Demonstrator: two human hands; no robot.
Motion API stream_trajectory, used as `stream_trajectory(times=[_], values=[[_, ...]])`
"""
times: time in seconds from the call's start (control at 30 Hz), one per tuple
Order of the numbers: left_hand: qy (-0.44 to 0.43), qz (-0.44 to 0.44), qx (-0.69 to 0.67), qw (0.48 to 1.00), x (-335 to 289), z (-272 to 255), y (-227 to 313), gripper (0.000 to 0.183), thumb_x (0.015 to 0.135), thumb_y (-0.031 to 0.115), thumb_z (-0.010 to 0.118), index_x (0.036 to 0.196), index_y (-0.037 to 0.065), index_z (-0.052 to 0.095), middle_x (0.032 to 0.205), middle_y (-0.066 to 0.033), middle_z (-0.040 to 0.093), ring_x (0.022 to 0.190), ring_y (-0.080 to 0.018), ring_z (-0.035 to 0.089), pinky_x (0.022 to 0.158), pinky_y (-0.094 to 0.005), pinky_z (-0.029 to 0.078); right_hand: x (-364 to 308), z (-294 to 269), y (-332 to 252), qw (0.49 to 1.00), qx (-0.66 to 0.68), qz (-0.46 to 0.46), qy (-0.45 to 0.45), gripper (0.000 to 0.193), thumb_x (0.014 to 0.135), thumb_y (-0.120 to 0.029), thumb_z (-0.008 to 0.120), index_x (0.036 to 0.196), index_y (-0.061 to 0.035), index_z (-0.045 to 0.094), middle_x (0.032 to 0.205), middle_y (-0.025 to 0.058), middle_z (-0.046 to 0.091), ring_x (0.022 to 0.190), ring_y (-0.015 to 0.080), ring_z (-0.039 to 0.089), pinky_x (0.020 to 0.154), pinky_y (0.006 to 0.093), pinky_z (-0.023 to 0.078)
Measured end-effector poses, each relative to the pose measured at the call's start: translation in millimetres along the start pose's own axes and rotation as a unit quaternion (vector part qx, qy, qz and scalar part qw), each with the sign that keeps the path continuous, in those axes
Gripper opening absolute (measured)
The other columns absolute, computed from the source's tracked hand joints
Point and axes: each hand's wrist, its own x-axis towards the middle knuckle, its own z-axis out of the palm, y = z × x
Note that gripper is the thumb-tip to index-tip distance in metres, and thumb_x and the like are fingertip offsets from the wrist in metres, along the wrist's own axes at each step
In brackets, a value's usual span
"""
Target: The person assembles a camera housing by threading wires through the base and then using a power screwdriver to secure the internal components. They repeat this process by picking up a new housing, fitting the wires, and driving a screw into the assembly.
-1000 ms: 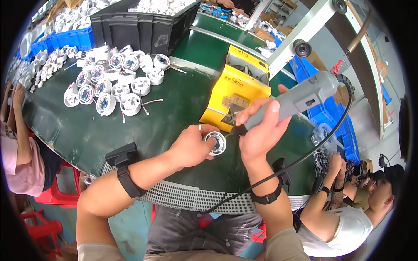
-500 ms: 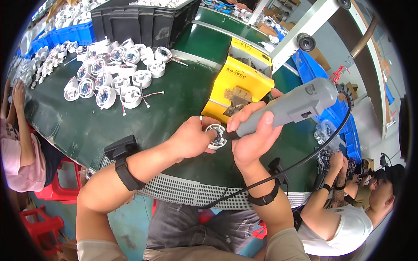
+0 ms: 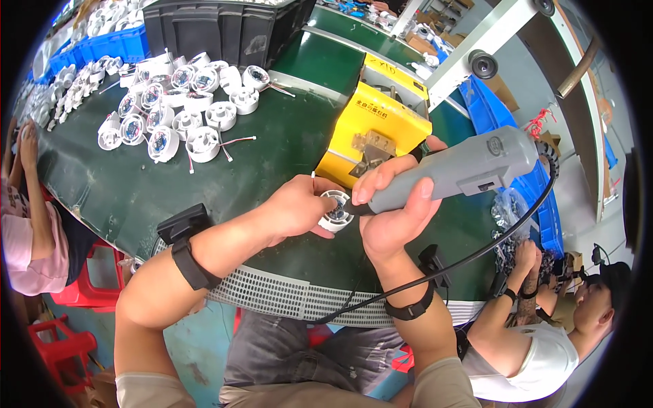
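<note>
My left hand point(image 3: 303, 206) is closed around a round white plastic housing point(image 3: 336, 216) with a small circuit board inside. Its fingers press at the housing's open face. In my right hand point(image 3: 396, 217) is a grey electric screwdriver point(image 3: 452, 168), gripped around its body and tilted down to the left. The dark tip of the screwdriver meets the housing's right side; the bit itself is too small to make out. A black cable point(image 3: 490, 238) runs from the tool's rear and curves down past my right forearm. A yellow screw-feeder box point(image 3: 374, 112) stands just beyond my hands.
Many similar white housings point(image 3: 203, 144), several with wires, lie on the green table point(image 3: 252, 149) at the left. Behind them stand a black crate point(image 3: 211, 34) and a blue bin point(image 3: 112, 44). A co-worker point(image 3: 530, 347) sits at the right, another person point(image 3: 34, 231) at the left.
The housing and both hands stay nearly in place. The screwdriver's rear end has shifted slightly right and down, and the whole view has moved a little.
</note>
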Motion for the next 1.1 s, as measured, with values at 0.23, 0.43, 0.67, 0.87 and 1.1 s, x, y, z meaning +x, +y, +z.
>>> stream_trajectory(times=[0.23,0.43,0.67,0.87,1.1], values=[[-0.003,0.004,-0.001,1.0,-0.7,-0.4,1.0,0.031,0.093,0.006,0.05,0.119,-0.011,0.056,0.103,-0.0155,0.063,0.089,-0.0205,0.066,0.07,-0.031,0.061,-0.9,-0.2,0.2,1.0,-0.008,0.001,-0.006,0.059,0.095,-0.044,0.046,0.134,-0.0056,0.023,0.071,0.0088,0.049,0.049,0.0177,0.051,0.046,0.0305,0.048],[0.002,-0.007,-0.002,1.0,-1.0,-0.5,1.7,0.03,0.093,0.006,0.05,0.119,-0.009,0.057,0.103,-0.0149,0.064,0.087,-0.0197,0.066,0.07,-0.031,0.06,-0.9,-1.4,0.5,1.0,0.0,0.0,-0.015,0.062,0.094,-0.046,0.048,0.134,-0.0057,0.023,0.07,0.0085,0.049,0.049,0.0176,0.052,0.046,0.0303,0.048],[-0.002,-0.015,-0.007,1.0,-0.7,-1.0,1.8,0.03,0.094,0.007,0.049,0.119,-0.008,0.057,0.103,-0.0148,0.064,0.087,-0.0197,0.066,0.07,-0.0303,0.06,-2.5,-3.7,0.4,1.0,-0.003,-0.003,-0.021,0.064,0.093,-0.047,0.049,0.133,-0.0053,0.023,0.071,0.0086,0.049,0.049,0.0177,0.052,0.046,0.0303,0.049],[-0.003,-0.017,-0.004,1.0,-2.1,-2.2,2.2,0.03,0.094,0.007,0.049,0.119,-0.008,0.058,0.103,-0.0146,0.065,0.087,-0.0194,0.066,0.071,-0.0301,0.06,-3.5,-2.4,0.1,1.0,-0.003,0.0,-0.026,0.063,0.094,-0.047,0.049,0.133,-0.0052,0.023,0.071,0.0089,0.049,0.049,0.018,0.052,0.047,0.0307,0.049],[0.01,-0.015,0.017,1.0,-4.6,1.5,5.4,0.03,0.093,0.007,0.05,0.118,-0.008,0.058,0.1,-0.0141,0.065,0.087,-0.0193,0.066,0.071,-0.0297,0.06,-3.3,-3.1,-0.4,0.999,-0.009,0.015,-0.041,0.058,0.095,-0.043,0.048,0.132,-0.0049,0.025,0.072,0.0095,0.049,0.05,0.018,0.052,0.049,0.0308,0.05]])
